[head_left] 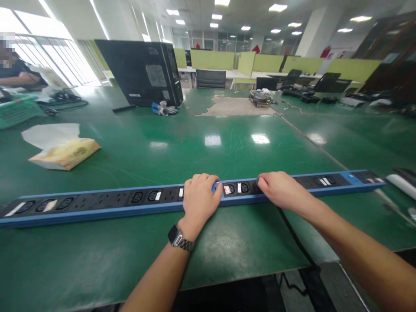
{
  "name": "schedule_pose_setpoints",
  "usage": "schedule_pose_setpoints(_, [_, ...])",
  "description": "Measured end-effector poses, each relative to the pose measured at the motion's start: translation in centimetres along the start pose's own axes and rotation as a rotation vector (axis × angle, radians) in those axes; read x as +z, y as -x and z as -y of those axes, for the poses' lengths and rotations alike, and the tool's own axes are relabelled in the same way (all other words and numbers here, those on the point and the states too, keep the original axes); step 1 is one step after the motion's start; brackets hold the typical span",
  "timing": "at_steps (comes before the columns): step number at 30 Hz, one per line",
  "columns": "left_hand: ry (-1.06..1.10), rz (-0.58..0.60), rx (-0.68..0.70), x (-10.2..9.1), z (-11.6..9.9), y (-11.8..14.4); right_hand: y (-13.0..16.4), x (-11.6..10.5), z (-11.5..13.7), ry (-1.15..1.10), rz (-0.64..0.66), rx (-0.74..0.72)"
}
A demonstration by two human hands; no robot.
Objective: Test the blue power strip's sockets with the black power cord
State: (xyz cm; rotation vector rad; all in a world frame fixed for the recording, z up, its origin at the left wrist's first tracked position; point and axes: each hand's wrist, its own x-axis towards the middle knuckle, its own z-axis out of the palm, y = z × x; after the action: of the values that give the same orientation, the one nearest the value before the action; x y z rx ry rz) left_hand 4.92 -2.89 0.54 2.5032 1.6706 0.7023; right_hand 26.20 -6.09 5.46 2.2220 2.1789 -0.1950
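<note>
A long blue and black power strip (107,201) with several sockets lies across the green table (195,151), from the left edge to the far right. My left hand (199,197), with a watch on the wrist, curls over the strip near its middle and grips it. My right hand (281,188) rests on the strip just to the right, fingers on a black plug (255,185) seated in a socket. A black cable (292,234) runs from there over the table's near edge.
A tissue pack (63,151) lies at the left. A black computer case (143,71) stands at the back with blue-white gloves (164,108) beside it. A seated person (14,71) is at the far left. Small devices (260,99) and office chairs sit further back.
</note>
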Motion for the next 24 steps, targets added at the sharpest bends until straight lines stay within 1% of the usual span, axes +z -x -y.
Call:
schedule_pose_setpoints(3, [-0.012,0.002,0.0,0.0,0.0,0.0,-0.6,0.1,-0.5,0.018,0.025,-0.001])
schedule_pose_setpoints(5, [-0.022,0.0,0.001,0.0,0.1,0.0,-0.7,0.2,-0.4,0.055,0.03,0.004])
schedule_pose_setpoints(10, [-0.054,0.011,0.044,0.1,-0.1,0.0,-0.3,1.2,1.3,0.191,-0.011,0.085])
schedule_pose_setpoints(12, [-0.079,0.022,0.074,0.2,-0.1,0.1,-0.1,1.2,1.6,0.174,-0.019,0.086])
schedule_pose_setpoints(14, [-0.112,0.035,0.086,0.3,-0.1,0.1,0.2,0.3,1.1,0.1,-0.05,0.053])
schedule_pose_setpoints(16, [-0.139,0.043,0.086,0.5,-0.1,0.1,1.0,-1.3,-0.5,-0.006,-0.171,0.039])
schedule_pose_setpoints(18, [-0.148,0.044,0.095,0.5,0.0,0.1,2.0,-3.3,-3.2,-0.094,-0.347,0.082])
schedule_pose_setpoints(19, [-0.148,0.042,0.099,0.5,-0.1,0.1,2.4,-4.1,-4.7,-0.116,-0.411,0.119])
schedule_pose_setpoints(20, [-0.147,0.042,0.1,0.5,-0.1,0.1,2.8,-4.6,-6.3,-0.119,-0.417,0.158])
schedule_pose_setpoints(21, [-0.146,0.044,0.098,0.4,-0.1,0.1,3.0,-4.8,-7.9,-0.117,-0.381,0.194])
schedule_pose_setpoints(22, [-0.144,0.049,0.093,0.4,-0.1,0.1,3.1,-4.6,-9.2,-0.118,-0.316,0.218])
schedule_pose_setpoints(24, [-0.144,0.058,0.08,0.3,-0.2,0.0,2.8,-3.4,-10.9,-0.126,-0.2,0.223])
